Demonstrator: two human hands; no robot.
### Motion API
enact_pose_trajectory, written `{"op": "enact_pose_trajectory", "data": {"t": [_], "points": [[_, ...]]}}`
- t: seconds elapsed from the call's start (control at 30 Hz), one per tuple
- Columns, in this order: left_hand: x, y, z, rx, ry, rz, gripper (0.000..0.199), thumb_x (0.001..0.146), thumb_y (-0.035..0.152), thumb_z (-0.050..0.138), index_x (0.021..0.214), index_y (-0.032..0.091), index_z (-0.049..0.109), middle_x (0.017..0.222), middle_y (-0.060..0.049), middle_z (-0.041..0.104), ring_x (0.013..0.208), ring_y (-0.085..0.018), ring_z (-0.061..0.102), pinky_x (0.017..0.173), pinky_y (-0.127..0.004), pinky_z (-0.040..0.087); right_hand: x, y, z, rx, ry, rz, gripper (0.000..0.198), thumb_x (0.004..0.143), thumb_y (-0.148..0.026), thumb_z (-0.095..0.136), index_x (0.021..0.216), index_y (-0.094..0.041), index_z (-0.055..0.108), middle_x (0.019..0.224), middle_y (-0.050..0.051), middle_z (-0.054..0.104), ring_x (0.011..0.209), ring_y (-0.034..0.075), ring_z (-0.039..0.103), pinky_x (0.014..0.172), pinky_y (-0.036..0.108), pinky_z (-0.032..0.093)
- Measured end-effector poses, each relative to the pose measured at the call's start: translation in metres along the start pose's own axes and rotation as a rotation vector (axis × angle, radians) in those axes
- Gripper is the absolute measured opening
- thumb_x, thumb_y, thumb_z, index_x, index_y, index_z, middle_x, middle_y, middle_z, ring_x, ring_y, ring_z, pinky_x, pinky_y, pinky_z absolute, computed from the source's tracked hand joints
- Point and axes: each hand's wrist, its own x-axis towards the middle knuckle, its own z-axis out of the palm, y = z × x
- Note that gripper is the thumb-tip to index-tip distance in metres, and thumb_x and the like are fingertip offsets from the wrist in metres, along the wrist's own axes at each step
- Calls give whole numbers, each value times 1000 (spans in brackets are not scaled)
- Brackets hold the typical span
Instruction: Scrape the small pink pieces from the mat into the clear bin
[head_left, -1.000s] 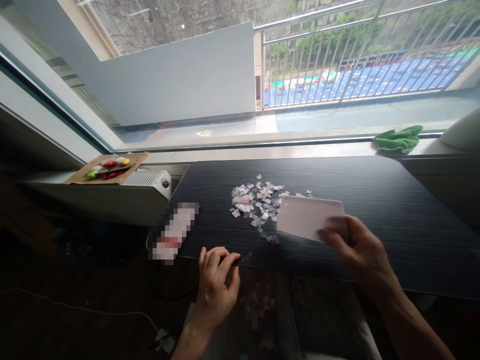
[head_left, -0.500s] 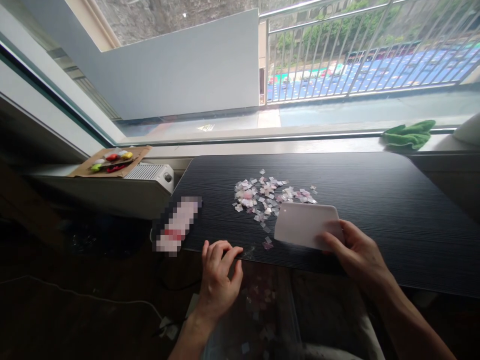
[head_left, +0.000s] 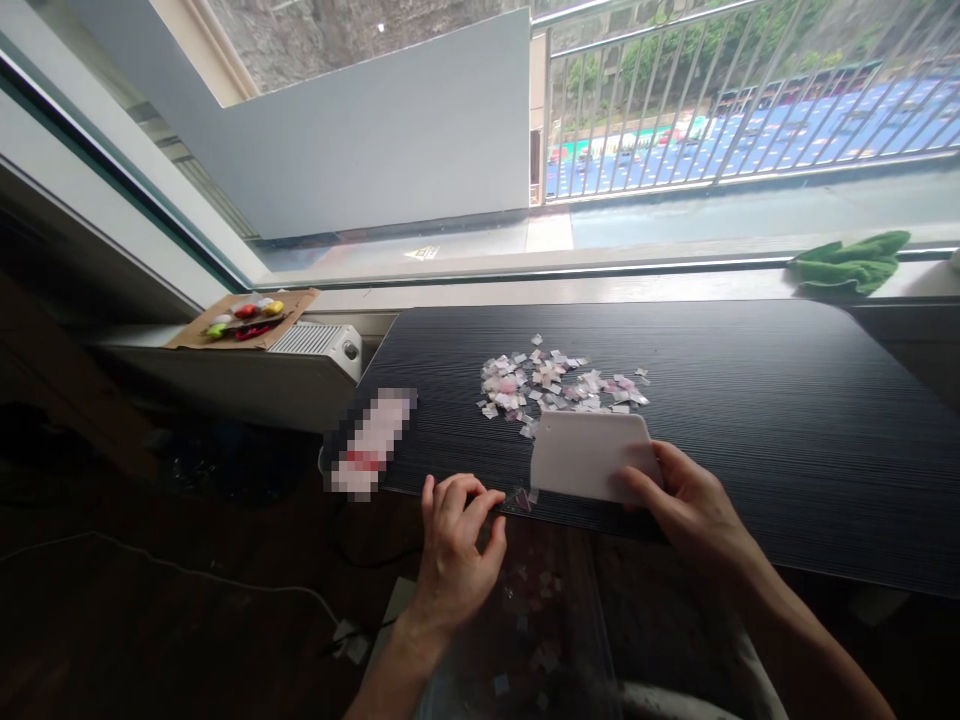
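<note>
My right hand [head_left: 694, 510] grips a flat white plastic scraper [head_left: 589, 455] whose edge rests on the dark table [head_left: 787, 420], close to the front edge. Just behind the scraper lies a loose pile of small pink and white paper scraps [head_left: 551, 382]; a few scraps [head_left: 523, 497] sit at the table's front edge beside the scraper's left corner. My left hand [head_left: 457, 545] curls its fingers on the front edge of the table, holding a clear container [head_left: 525, 625] below the edge, with scraps inside it.
A blurred white and red object [head_left: 371, 443] lies at the table's left end. A cardboard sheet with coloured pieces [head_left: 244, 318] sits on a white heater [head_left: 315, 345] at the left. A green cloth [head_left: 847, 262] lies on the window sill.
My right hand has drawn the scraper toward the front edge and leftward, dragging a few scraps with it. My left hand has stayed at the edge.
</note>
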Motion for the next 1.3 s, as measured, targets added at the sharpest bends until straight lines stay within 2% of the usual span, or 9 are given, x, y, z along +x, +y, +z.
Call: {"op": "enact_pose_trajectory", "data": {"t": [0.23,0.43,0.53,0.63,0.73,0.8,1.07,1.17,1.3], "points": [[0,5,-1,-16,-28,11,21,80,10,54,93,23,64,92,-3,57,96,-20,56,107,-62,29,-12,-7,8,98,-57,44,25,72,-35,64,91,-19,65,77,3,68,67,19,63,50,28,55],[-3,7,-4,-43,-25,21,21,80,8,52,90,23,63,90,-2,57,93,-18,57,107,-61,29,-12,-4,0,28,-162,53,28,71,-36,65,94,-19,63,79,3,69,70,20,64,55,28,55],[-7,9,-7,-60,-32,38,20,80,8,52,88,23,63,90,-2,57,94,-18,57,108,-60,30,-17,-2,-5,-46,-188,15,30,73,-37,64,96,-19,64,79,4,71,70,21,65,58,29,54],[-9,9,-11,-70,-44,50,20,80,9,52,90,23,63,91,-2,57,98,-19,57,108,-60,29,-24,-4,-10,-126,-96,-51,28,74,-40,62,94,-20,65,80,4,71,71,21,65,62,29,53],[-4,6,-13,-67,-36,54,21,82,10,52,94,23,62,92,-3,57,100,-19,56,109,-60,27,-23,-6,-15,-228,201,-98,28,73,-43,62,93,-23,64,80,2,70,69,20,64,63,28,51],[5,3,-11,-61,-20,58,20,82,11,52,95,22,62,92,-3,57,99,-20,56,109,-60,26,-18,-6,-15,-268,319,-123,29,73,-44,64,94,-24,63,78,2,70,68,20,63,62,28,49],[48,-7,14,-77,2,85,18,81,15,55,96,21,63,92,-3,59,100,-21,56,110,-58,24,2,-5,-2,-276,242,-192,28,76,-41,60,93,-20,62,72,1,66,61,17,59,58,27,46],[51,-10,21,-118,35,74,18,80,15,56,94,20,64,91,-3,60,103,-22,56,109,-58,26,5,-8,-1,-261,216,-177,27,76,-40,60,93,-20,63,75,2,67,63,17,59,59,27,46],[49,-10,23,-126,64,69,18,79,15,55,93,21,65,89,-3,61,105,-23,55,110,-56,25,9,-14,2,-244,256,-213,30,73,-40,61,94,-19,63,73,2,67,62,17,58,59,27,46]]}}
